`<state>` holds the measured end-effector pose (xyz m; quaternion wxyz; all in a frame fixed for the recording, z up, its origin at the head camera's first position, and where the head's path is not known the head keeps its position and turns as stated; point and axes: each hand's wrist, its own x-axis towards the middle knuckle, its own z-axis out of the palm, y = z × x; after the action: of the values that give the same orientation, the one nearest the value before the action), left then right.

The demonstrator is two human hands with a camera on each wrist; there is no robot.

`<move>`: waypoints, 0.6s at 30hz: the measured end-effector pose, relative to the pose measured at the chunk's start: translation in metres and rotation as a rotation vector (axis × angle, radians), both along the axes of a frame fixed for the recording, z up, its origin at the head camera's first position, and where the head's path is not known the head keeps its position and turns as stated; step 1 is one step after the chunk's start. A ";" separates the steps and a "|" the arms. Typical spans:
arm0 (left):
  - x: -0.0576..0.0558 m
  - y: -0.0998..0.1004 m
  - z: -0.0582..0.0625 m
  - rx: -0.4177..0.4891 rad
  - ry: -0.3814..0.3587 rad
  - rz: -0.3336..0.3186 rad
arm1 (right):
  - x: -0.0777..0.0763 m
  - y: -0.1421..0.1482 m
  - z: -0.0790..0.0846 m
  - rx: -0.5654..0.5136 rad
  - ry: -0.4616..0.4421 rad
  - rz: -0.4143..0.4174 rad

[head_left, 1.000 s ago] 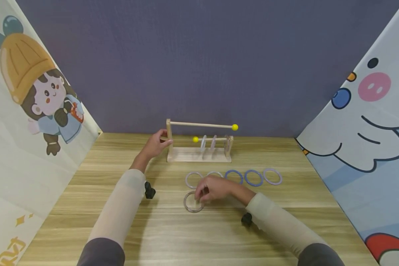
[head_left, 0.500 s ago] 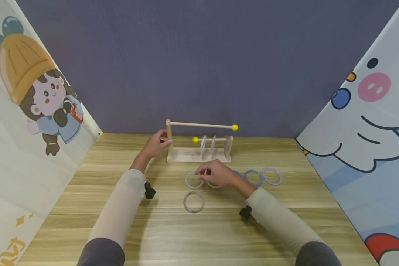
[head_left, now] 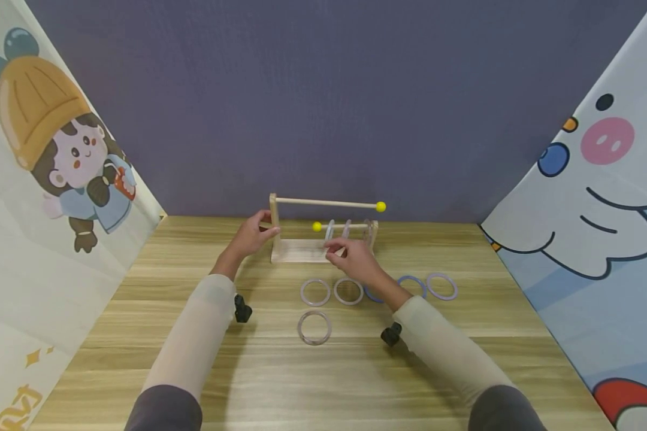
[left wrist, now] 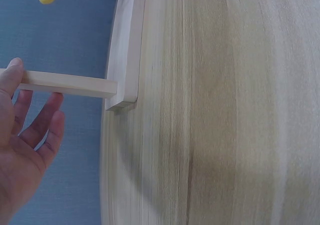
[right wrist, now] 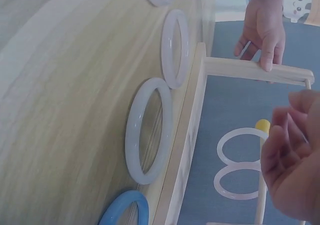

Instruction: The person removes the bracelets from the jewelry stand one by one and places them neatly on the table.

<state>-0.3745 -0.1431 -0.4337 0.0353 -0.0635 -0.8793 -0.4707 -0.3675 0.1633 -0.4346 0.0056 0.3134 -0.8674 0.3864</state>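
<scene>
Head view showed a wooden rack standing at the far side of the striped table, before a dark wall; its left post rose tall from the base and bore the upper rod, which ended at the right in a yellow ball; the lower rod ran leftward from the shorter right post to a second yellow ball. Threaded on that lower rod were a white ring, a pinkish ring and, close to the right post, a darker ring.

The left hand gripped the left post; the left wrist view showed its thumb on one side and its fingers on the other. The right hand hovered over the front of the base, fingers loosely bent, with nothing visible in its grasp; whether a fingertip touched the white ring I could not tell.

In front of the rack lay a row of rings; from the left came a pale pink ring, a whitish ring, a blue ring partly hidden by the right forearm, another blue ring and a lilac ring; a brownish ring lay nearer the person, below the pale pink one.
</scene>
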 end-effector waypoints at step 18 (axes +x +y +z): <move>-0.001 -0.001 -0.001 -0.004 -0.005 -0.005 | -0.006 -0.017 0.002 -0.189 0.009 -0.270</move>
<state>-0.3752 -0.1440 -0.4348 0.0318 -0.0643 -0.8803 -0.4690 -0.3736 0.1465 -0.4331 0.0906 0.1938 -0.8614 0.4606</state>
